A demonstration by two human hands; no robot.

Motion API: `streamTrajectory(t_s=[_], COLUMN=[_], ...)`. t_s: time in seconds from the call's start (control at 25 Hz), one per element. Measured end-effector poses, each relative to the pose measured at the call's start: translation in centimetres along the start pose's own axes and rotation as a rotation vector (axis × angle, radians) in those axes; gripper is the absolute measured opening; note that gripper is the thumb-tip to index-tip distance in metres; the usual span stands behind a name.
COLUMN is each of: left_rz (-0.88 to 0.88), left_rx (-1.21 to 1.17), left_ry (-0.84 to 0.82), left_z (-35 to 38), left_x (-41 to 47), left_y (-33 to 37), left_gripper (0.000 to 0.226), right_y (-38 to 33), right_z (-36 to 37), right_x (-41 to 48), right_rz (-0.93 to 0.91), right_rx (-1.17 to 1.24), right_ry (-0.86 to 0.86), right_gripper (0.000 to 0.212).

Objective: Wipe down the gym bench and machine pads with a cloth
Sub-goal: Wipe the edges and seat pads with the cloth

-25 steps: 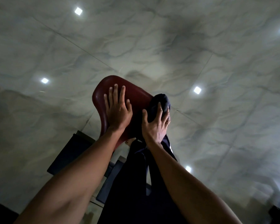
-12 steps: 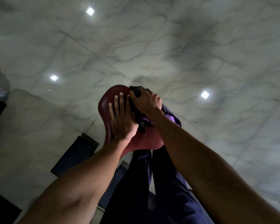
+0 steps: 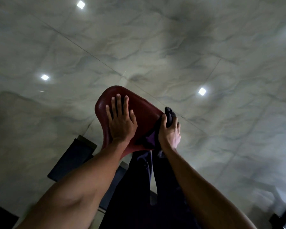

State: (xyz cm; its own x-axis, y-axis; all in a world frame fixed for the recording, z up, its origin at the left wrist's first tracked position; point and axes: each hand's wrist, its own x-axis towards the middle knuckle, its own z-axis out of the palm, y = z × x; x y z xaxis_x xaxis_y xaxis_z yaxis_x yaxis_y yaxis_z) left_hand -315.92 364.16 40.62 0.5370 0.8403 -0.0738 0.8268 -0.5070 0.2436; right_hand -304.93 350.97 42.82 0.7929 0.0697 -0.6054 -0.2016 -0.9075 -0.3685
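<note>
While a black block (image 3: 73,159) sits on the marbled floor (image 3: 221,63), down and left of the left wrist, the left hand (image 3: 121,124) lies flat on the red pad (image 3: 145,116). Its fingers are straight, spread and grasping nothing, with their tips near the pad's far edge. Bare red surface shows between those fingers and the right thumb. At the pad's right edge the right hand (image 3: 169,136) has its fingers curled round a dark cloth (image 3: 169,115). A bunch of cloth sticks out beyond the fingertips, and a purple fold trails back beside the thumb onto the pad.
</note>
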Motion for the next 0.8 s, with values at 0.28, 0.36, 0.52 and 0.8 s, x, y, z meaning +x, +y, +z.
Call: streamTrajectory(t_s=[0.28,0.36,0.52,0.8], left_rz=[0.018,0.024,0.019,-0.094], left_rx=[0.039,0.049,0.039,0.011], left_ry=[-0.013,-0.02,-0.056,-0.324], left_z=[0.3,0.4,0.0,-3.1], left_x=[0.0,-0.1,-0.2,1.1], left_y=[-0.1,0.0,-0.1,1.4], left_gripper=[0.056,0.056,0.056,0.061], right_y=[-7.2,-5.9,-1.0,-3.9], right_z=[1.8,1.5,-0.2,-7.1], right_x=[2.0,1.5,0.9,4.4], right_rz=[-0.424,-0.453,-0.326,-0.447], right_rx=[-0.372,-0.34,-0.204,-0.362], right_ry=[-0.054,0.004,0.003,-0.425], right_gripper=[0.062,0.062,0.064,0.067])
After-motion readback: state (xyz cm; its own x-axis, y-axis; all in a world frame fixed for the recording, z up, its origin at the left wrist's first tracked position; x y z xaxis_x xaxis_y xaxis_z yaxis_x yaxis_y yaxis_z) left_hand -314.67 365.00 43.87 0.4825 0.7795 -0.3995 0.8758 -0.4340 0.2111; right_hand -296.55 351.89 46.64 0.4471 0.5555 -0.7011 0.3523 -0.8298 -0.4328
